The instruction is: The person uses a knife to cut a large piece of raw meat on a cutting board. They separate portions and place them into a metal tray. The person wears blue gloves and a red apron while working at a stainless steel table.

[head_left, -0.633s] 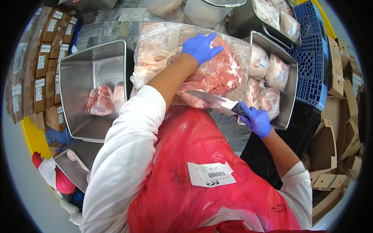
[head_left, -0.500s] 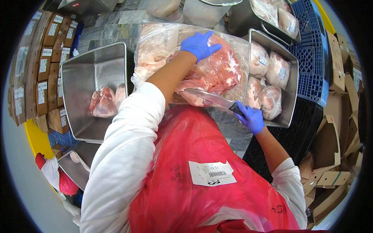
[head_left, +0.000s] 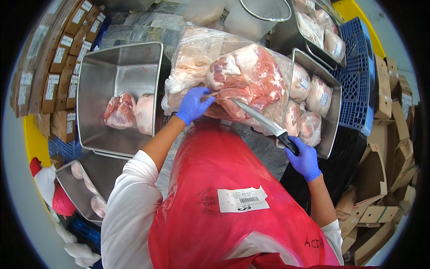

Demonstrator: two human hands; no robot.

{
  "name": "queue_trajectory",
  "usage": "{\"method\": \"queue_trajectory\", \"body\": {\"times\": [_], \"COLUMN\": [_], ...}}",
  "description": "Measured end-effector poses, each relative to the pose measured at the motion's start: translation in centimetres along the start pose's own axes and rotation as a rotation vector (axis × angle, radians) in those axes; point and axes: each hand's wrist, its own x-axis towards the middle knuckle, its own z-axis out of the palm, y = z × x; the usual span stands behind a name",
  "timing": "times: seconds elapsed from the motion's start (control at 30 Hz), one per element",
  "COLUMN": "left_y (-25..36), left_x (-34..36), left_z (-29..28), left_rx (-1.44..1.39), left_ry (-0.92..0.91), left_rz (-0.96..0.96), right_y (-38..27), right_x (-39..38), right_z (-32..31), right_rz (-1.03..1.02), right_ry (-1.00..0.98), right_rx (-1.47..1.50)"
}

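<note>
A large piece of raw meat [head_left: 251,76], red with pale fat, lies on a plastic-covered surface [head_left: 197,40] in front of me. My left hand [head_left: 195,105], in a blue glove, pinches a thin end of the meat at its near left edge. My right hand [head_left: 304,158], also gloved in blue, is closed around the black handle of a knife [head_left: 264,120]. The blade points up and left, with its tip at the meat's near side. Whether the edge is cutting in, I cannot tell.
To the left stands a deep metal tub [head_left: 121,67] with two meat pieces inside. Another metal tub [head_left: 329,130] at the right holds several bagged meat pieces. Behind are a clear bucket [head_left: 255,22] and a blue plastic pallet [head_left: 358,76]. Cardboard boxes [head_left: 56,85] are stacked far left; flattened cartons [head_left: 374,179] lie right.
My left hand has moved from the top of the meat to its near left edge and taken hold there. The knife has shifted slightly right and nearer, its blade now more tilted.
</note>
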Motion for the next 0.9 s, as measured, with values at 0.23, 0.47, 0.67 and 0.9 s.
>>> {"method": "queue_trajectory", "body": {"times": [0.23, 0.47, 0.67, 0.9], "left_y": [-0.7, -2.2, -2.5, -1.5], "left_x": [0.0, -0.2, -0.5, -0.3], "left_z": [2.2, 3.7, 4.0, 3.5], "left_rx": [-0.08, -0.113, -0.149, -0.17], "left_ry": [-0.098, -0.193, -0.161, -0.149], "left_rz": [0.029, 0.047, 0.082, 0.155], "right_y": [-5.8, -14.6, -19.2, -21.1], "right_x": [0.0, 0.9, 0.3, 0.2], "right_z": [-3.2, -4.2, -4.7, -1.5], "right_rz": [-0.207, -0.24, -0.242, -0.244], "right_ry": [0.023, 0.004, -0.019, -0.013], "right_rx": [-0.29, -0.493, -0.623, -0.76]}}
